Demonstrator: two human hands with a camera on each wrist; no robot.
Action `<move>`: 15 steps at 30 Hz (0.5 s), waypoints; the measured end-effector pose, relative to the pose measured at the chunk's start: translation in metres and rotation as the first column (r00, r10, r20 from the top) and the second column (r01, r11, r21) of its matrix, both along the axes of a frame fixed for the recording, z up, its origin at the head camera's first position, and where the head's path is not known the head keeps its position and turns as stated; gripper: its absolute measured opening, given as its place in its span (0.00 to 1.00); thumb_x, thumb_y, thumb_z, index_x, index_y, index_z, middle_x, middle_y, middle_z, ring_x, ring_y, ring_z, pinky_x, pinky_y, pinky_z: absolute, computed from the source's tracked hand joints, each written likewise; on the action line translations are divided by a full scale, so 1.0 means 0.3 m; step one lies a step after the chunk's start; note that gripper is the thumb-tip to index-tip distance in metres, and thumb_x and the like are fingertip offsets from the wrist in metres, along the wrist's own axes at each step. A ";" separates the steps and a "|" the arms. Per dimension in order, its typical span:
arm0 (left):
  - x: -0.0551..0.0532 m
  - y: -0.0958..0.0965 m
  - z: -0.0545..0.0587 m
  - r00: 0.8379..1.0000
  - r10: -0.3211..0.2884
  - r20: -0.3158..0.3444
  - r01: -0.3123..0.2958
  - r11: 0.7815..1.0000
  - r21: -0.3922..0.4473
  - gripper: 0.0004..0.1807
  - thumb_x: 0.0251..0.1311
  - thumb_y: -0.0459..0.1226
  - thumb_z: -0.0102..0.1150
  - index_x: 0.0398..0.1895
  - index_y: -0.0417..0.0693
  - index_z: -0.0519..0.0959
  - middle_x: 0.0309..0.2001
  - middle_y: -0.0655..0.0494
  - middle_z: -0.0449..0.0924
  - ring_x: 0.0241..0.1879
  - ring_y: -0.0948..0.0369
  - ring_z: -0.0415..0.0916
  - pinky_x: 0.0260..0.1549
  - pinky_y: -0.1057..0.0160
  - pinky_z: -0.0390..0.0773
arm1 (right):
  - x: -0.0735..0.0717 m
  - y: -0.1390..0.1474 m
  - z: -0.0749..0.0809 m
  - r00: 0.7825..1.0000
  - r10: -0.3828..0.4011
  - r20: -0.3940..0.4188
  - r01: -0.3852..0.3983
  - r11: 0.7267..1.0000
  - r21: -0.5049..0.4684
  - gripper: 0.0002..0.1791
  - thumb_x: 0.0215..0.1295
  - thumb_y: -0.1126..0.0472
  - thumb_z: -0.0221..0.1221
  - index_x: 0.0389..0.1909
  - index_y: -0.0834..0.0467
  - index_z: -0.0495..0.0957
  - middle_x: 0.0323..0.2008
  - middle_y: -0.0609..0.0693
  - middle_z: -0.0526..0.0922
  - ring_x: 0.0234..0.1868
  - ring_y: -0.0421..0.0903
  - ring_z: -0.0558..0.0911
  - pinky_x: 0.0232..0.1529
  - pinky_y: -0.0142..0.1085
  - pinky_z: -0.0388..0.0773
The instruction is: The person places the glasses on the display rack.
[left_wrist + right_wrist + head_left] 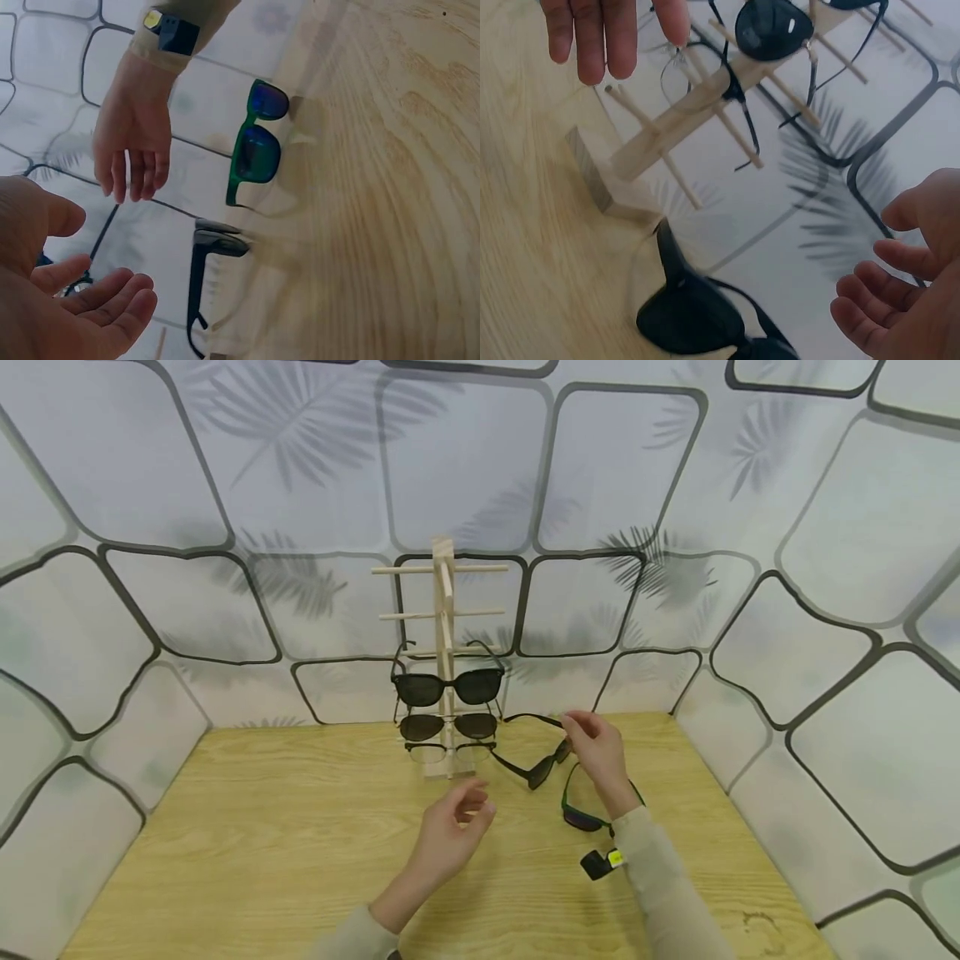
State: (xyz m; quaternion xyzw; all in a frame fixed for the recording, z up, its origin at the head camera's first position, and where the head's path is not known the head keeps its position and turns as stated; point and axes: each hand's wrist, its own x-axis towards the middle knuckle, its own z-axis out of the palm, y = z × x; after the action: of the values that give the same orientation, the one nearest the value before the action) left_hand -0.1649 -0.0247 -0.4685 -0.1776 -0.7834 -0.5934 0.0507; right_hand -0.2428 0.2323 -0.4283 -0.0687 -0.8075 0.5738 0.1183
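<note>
My left hand (446, 831) hovers in front of the wooden display stand (442, 597), fingers loosely bent and holding nothing. Above the black sunglasses (540, 771) on the table is my right hand (600, 752); in the right wrist view a gap separates its relaxed fingers from them. Those sunglasses lie with temples spread, right of the stand's base. Green-framed sunglasses (257, 154) with blue-green lenses sit nearer me, partly hidden by the right forearm in the head view. The stand bears black sunglasses (448, 687), thin-framed dark sunglasses (422, 727) below, and clear-lensed glasses (427, 752) lowest.
Two upper rows of pegs (480, 568) on the stand hold no glasses. A patterned backdrop (465, 468) rises behind and on both sides of the wooden table (262, 827). A small black camera (596, 864) is strapped at the right wrist.
</note>
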 end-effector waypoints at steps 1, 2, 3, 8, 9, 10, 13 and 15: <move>-0.005 0.012 -0.009 1.000 -0.008 -0.001 0.008 1.000 -0.011 0.19 0.73 0.37 0.64 0.64 0.45 0.81 0.50 0.46 0.87 0.50 0.49 0.86 0.46 0.63 0.86 | -0.005 0.009 -0.010 1.000 -0.001 0.005 0.001 1.000 0.023 0.22 0.80 0.51 0.59 0.63 0.62 0.81 0.44 0.50 0.86 0.35 0.32 0.80 0.39 0.26 0.80; -0.010 0.023 -0.018 1.000 -0.016 0.001 0.016 1.000 -0.018 0.19 0.74 0.38 0.63 0.65 0.45 0.80 0.51 0.46 0.87 0.50 0.49 0.86 0.46 0.64 0.86 | -0.009 0.017 -0.020 1.000 0.000 0.006 0.000 0.999 0.044 0.22 0.80 0.51 0.58 0.63 0.62 0.81 0.44 0.52 0.86 0.35 0.33 0.80 0.38 0.26 0.80; -0.015 0.033 -0.027 1.000 -0.022 0.004 0.022 1.000 -0.021 0.20 0.74 0.38 0.63 0.65 0.44 0.80 0.51 0.45 0.87 0.50 0.49 0.86 0.47 0.64 0.86 | -0.014 0.026 -0.030 1.000 0.005 0.004 -0.005 0.998 0.069 0.22 0.80 0.51 0.58 0.63 0.62 0.81 0.44 0.55 0.86 0.35 0.34 0.80 0.38 0.28 0.79; -0.034 0.076 -0.052 0.999 -0.028 0.034 0.030 0.999 -0.031 0.22 0.74 0.39 0.63 0.67 0.41 0.78 0.53 0.42 0.86 0.52 0.47 0.85 0.48 0.63 0.86 | -0.042 0.067 -0.073 1.000 0.022 0.015 -0.024 0.986 0.168 0.23 0.81 0.50 0.57 0.65 0.61 0.80 0.54 0.62 0.85 0.47 0.47 0.83 0.46 0.38 0.80; -0.038 0.083 -0.055 0.999 -0.027 0.042 0.028 0.999 -0.035 0.22 0.74 0.39 0.63 0.67 0.41 0.78 0.53 0.41 0.86 0.52 0.46 0.85 0.49 0.62 0.86 | -0.047 0.074 -0.079 0.999 0.028 0.024 -0.032 0.983 0.179 0.24 0.81 0.49 0.56 0.66 0.61 0.79 0.56 0.62 0.84 0.50 0.51 0.83 0.48 0.41 0.80; -0.042 0.091 -0.057 0.999 -0.026 0.047 0.028 0.999 -0.042 0.23 0.74 0.39 0.63 0.68 0.41 0.78 0.54 0.40 0.85 0.53 0.46 0.84 0.49 0.60 0.86 | -0.053 0.082 -0.086 0.999 0.030 0.033 -0.036 0.982 0.188 0.25 0.81 0.49 0.56 0.67 0.60 0.79 0.58 0.62 0.83 0.54 0.53 0.82 0.51 0.44 0.80; -0.057 0.116 -0.064 0.998 -0.015 0.061 0.018 0.998 -0.055 0.23 0.74 0.38 0.63 0.68 0.41 0.78 0.55 0.37 0.84 0.54 0.45 0.84 0.51 0.54 0.86 | -0.068 0.100 -0.099 0.998 0.040 0.053 -0.050 0.979 0.198 0.26 0.81 0.48 0.55 0.68 0.61 0.77 0.61 0.63 0.82 0.60 0.59 0.81 0.58 0.52 0.80; -0.068 0.133 -0.068 0.998 -0.004 0.067 0.009 0.998 -0.068 0.23 0.74 0.39 0.62 0.68 0.41 0.78 0.56 0.36 0.84 0.54 0.45 0.84 0.52 0.50 0.86 | -0.079 0.110 -0.107 0.997 0.043 0.060 -0.055 0.977 0.204 0.26 0.81 0.49 0.55 0.69 0.61 0.77 0.62 0.64 0.81 0.61 0.60 0.80 0.60 0.55 0.79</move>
State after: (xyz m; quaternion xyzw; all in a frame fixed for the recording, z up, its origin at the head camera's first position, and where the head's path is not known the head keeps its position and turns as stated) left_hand -0.1852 0.0152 -0.4889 -0.1618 -0.8038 -0.5723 0.0165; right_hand -0.2664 0.2652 -0.4604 -0.0522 -0.8668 0.4879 0.0882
